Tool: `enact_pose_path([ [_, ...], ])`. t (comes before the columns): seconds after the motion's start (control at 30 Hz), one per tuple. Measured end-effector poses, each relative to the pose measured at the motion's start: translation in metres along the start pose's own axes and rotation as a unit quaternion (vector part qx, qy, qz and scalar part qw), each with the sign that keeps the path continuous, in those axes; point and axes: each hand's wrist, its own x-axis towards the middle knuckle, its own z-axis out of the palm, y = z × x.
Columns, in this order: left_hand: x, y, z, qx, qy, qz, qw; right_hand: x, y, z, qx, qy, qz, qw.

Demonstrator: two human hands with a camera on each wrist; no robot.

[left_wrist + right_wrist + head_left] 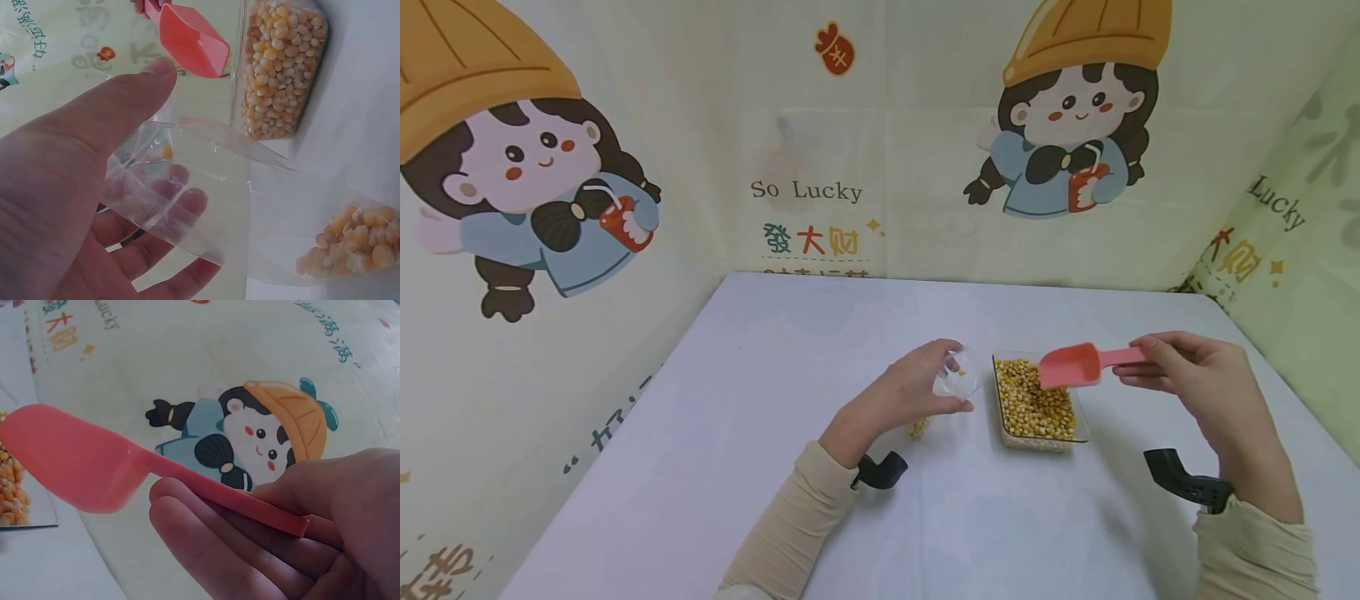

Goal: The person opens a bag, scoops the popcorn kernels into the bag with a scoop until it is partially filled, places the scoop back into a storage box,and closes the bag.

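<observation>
My left hand (898,390) holds a clear plastic bag (219,181) by its mouth, thumb and fingers spread apart at the opening. Yellow corn kernels (359,244) lie in the bag's bottom, and a single kernel (167,151) clings near the mouth. With my right hand (1213,383) I grip a pink scoop (1073,365) by its handle, thumb on top and fingers beneath. The scoop's bowl is above a clear rectangular container (1081,423) of corn kernels (1030,408). In the left wrist view no kernels show inside the bowl.
A white-covered table (760,358) bears the container and the bag's bottom. Behind and at the sides hangs a pale printed cloth (925,150) with cartoon figures and lettering. Black wrist mounts (883,471) sit at both cuffs.
</observation>
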Motion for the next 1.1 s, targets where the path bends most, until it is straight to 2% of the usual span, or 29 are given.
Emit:
enact_pose_path([
  [0.4, 0.0005, 0.002, -0.0004, 0.016, -0.005, -0.007, 0.9998, 0.0004, -0.0007, 0.0005, -0.022, -0.021, 0.012, 0.9995],
  [0.6, -0.0006, 0.0015, -0.0012, 0.012, -0.006, -0.01, 0.9999, 0.0006, -0.0006, 0.0006, -0.045, -0.024, 0.016, 0.9986],
  [0.8, -0.0016, 0.0015, -0.0017, 0.01, -0.009, -0.019, 0.9997, 0.0011, -0.0013, 0.001, -0.044, -0.029, 0.02, 0.9984],
  [1.03, -0.0024, 0.0008, -0.003, 0.004, -0.012, -0.016, 0.9998, 0.0024, -0.0036, 0.0026, -0.099, -0.032, 0.037, 0.9939],
  [1.1, -0.0027, 0.0006, -0.0039, -0.001, -0.013, -0.016, 0.9998, 0.0023, -0.004, 0.0038, -0.1, -0.031, 0.037, 0.9938],
])
